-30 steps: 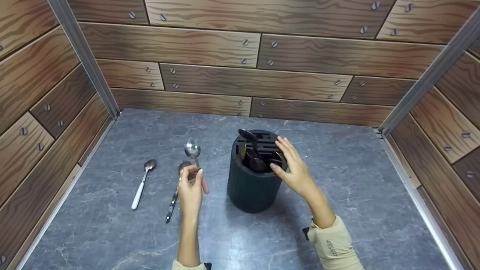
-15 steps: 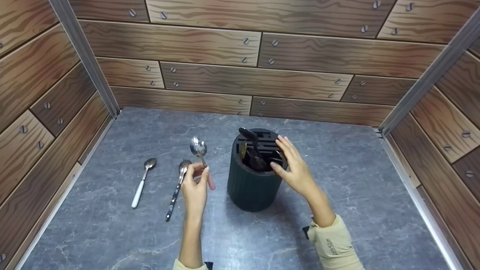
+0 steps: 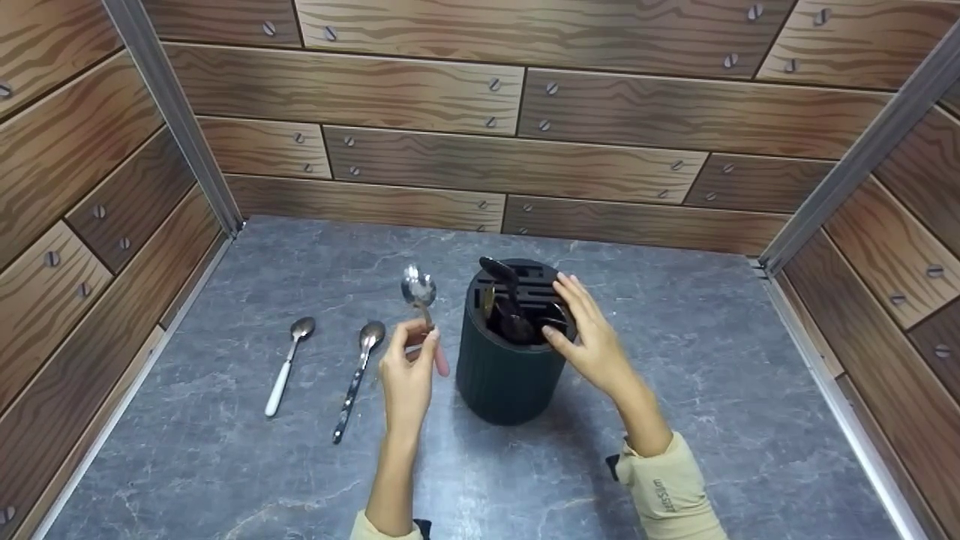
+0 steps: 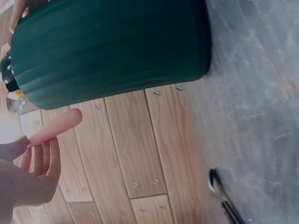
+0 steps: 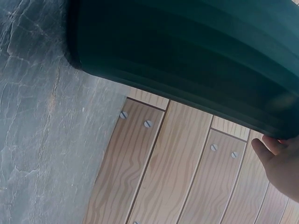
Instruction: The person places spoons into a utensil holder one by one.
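Note:
My left hand pinches a spoon between thumb and fingers, its shiny bowl pointing up and away. The spoon's pink handle sticks out past the fingers in the left wrist view. Just right of this hand stands a dark green ribbed utensil holder with a slotted black top. Across the holder's right rim lies my right hand, fingers extended and thumb at the near rim. Black utensils rise from the holder, and a gold-coloured piece shows inside its opening.
Two more spoons lie on the grey marbled table to the left: one with a white handle, one with a black-and-white patterned handle. Wood-patterned walls enclose the back and both sides.
My left hand has moved right and slightly up with the pink-handled spoon, toward the holder, uncovering the patterned spoon on the table. The right hand stays on the rim.

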A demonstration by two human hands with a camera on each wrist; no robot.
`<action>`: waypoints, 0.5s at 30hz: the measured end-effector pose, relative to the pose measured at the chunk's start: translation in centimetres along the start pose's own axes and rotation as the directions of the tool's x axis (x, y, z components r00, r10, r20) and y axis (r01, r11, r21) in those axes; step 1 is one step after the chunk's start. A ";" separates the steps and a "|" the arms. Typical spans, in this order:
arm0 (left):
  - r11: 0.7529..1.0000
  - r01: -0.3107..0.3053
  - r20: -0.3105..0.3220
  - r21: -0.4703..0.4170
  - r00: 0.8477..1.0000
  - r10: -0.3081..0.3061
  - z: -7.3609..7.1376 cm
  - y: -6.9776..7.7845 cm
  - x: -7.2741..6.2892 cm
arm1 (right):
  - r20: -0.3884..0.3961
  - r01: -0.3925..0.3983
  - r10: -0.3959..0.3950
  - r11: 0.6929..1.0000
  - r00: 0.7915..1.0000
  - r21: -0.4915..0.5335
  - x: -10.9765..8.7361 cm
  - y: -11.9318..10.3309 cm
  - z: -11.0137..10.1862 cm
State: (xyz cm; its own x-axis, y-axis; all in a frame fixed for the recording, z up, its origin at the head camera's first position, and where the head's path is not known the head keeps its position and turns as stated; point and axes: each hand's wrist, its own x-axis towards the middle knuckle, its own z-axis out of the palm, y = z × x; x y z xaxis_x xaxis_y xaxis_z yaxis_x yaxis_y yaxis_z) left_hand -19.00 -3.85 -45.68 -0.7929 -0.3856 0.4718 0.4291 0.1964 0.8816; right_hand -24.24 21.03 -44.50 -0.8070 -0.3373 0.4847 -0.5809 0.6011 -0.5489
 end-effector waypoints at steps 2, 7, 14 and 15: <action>1.000 -0.020 0.008 -0.014 1.000 0.020 0.3 0.3 0.1 | -0.001 -0.005 0.005 1.000 1.000 0.006 0.0 0.0 0.0; 0.997 -0.069 0.026 -0.023 0.997 0.070 0.8 1.4 0.5 | -0.003 -0.005 0.005 1.000 1.000 -0.005 0.0 0.1 0.0; 0.994 -0.099 0.064 -0.047 0.993 0.102 1.4 3.6 1.2 | -0.004 -0.008 0.008 1.000 1.000 0.006 0.0 0.0 0.0; 0.993 -0.105 0.068 -0.053 0.992 0.109 1.5 3.6 1.2 | -0.005 -0.006 0.006 1.000 1.000 0.005 0.0 0.0 0.0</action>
State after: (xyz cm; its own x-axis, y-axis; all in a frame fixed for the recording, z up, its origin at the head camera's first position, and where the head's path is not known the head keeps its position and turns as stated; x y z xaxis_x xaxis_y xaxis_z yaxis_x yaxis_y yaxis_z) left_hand -19.08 -2.27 -41.91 -0.7689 -0.3002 0.5645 0.5327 0.1875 0.8253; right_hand -24.29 21.01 -44.50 -0.8102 -0.3295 0.4848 -0.5762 0.5997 -0.5553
